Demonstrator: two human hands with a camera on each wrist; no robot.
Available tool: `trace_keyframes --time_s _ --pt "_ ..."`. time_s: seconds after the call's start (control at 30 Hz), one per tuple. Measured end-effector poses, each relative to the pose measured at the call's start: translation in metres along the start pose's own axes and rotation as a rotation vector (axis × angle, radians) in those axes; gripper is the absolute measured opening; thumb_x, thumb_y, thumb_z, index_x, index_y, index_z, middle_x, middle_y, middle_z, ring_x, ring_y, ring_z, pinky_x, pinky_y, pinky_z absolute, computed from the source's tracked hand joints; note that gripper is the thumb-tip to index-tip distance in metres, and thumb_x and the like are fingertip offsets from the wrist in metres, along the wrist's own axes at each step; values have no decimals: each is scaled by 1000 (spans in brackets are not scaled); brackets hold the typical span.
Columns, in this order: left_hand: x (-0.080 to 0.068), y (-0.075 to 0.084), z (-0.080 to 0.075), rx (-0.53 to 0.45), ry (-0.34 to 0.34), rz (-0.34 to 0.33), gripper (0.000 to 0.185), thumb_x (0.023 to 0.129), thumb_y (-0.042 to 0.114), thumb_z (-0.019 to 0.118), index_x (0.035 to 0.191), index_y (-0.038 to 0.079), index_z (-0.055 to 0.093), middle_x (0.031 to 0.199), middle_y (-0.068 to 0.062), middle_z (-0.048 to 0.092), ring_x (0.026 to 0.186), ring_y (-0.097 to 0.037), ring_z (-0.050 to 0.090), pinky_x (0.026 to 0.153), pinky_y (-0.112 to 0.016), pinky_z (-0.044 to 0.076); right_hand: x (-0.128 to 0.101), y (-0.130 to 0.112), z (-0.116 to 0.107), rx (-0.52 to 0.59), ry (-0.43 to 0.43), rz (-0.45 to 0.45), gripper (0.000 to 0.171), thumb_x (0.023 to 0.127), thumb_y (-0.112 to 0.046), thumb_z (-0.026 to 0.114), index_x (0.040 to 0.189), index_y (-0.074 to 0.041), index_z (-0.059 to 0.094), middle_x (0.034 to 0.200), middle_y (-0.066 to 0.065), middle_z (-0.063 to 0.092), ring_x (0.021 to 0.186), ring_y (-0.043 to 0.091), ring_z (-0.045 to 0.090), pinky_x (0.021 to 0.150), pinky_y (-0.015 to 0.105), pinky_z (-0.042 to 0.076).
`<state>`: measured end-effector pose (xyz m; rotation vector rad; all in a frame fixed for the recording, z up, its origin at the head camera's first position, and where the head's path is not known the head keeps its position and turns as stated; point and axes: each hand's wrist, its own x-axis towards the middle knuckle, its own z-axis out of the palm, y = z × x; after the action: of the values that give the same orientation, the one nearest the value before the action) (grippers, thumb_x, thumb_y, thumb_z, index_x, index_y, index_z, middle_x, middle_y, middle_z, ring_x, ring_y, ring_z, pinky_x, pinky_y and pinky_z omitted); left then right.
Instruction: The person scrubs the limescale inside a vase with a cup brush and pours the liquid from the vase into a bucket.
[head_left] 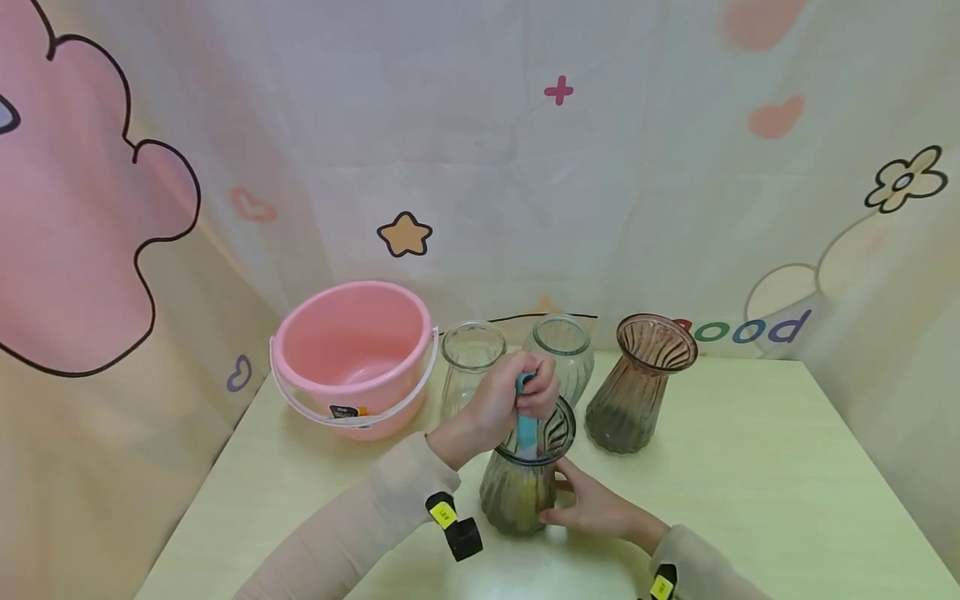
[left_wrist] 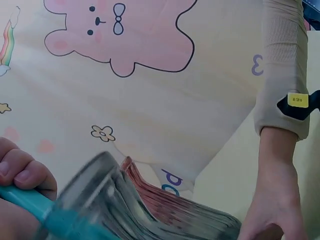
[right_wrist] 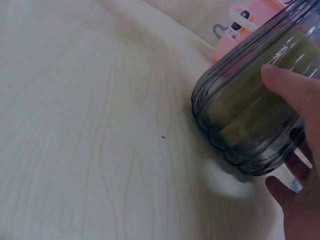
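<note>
A grey-tinted ribbed glass vase [head_left: 498, 498] with a flared rim stands on the table in front of the body. My left hand [head_left: 501, 398] grips the teal handle of a sponge brush [head_left: 527, 435], which reaches down through the vase's mouth. Seen through the glass in the right wrist view, the brush's yellow-green sponge head [right_wrist: 245, 111] sits inside, low in the vase. My right hand [head_left: 598, 505] holds the lower right side of the vase, thumb on the near face and fingers around the far side. The left wrist view shows the fist around the handle beside the rim.
Left of the vase stands a pink bucket [head_left: 352, 333] with a white handle. Two clear glass vases, one [head_left: 474, 346] near the bucket and one [head_left: 573, 358] beside it, stand behind the left hand. A brownish-pink ribbed vase [head_left: 633, 400] stands farther right. A printed curtain [head_left: 480, 183] backs the table.
</note>
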<state>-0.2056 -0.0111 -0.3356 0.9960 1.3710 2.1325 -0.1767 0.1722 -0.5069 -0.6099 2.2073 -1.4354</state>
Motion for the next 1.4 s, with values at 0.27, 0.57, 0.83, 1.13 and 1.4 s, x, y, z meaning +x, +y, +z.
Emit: trace_keyframes --time_s 0.27,0.57,0.83,1.13,1.4 --pt "7 49 13 -18 -24 95 33 88 12 19 55 14 23 46 4 21 40 -12 16 45 -30 10 5 5 7 58 62 -37 96 74 -18 75 144 -34 12 149 -1 17 138 22 12 106 53 25" --pt "15 80 23 26 19 128 32 86 11 20 54 13 21 45 3 20 40 -13 15 44 -26 13 4 5 15 138 84 32 96 76 -16 73 146 -23 8 149 8 20 136 34 23 105 53 27" --pt "10 49 16 -7 65 117 31 85 10 21 54 13 22 45 4 20 40 -12 14 43 -28 10 4 4 16 153 113 8 96 75 -15 74 146 -24 10 149 10 20 133 38 28 102 51 34" --pt "1 2 4 -20 60 21 31 85 9 21 54 13 22 44 5 22 39 -11 16 44 -27 14 5 11 16 80 160 -60 100 71 -19 78 145 -28 11 146 3 26 133 25 29 102 41 36" --pt "0 -4 0 -8 45 10 31 86 9 20 55 13 21 44 5 22 39 -10 16 43 -25 16 4 11 19 27 150 -28 101 74 -24 76 145 -24 4 149 7 21 136 22 21 107 47 27"
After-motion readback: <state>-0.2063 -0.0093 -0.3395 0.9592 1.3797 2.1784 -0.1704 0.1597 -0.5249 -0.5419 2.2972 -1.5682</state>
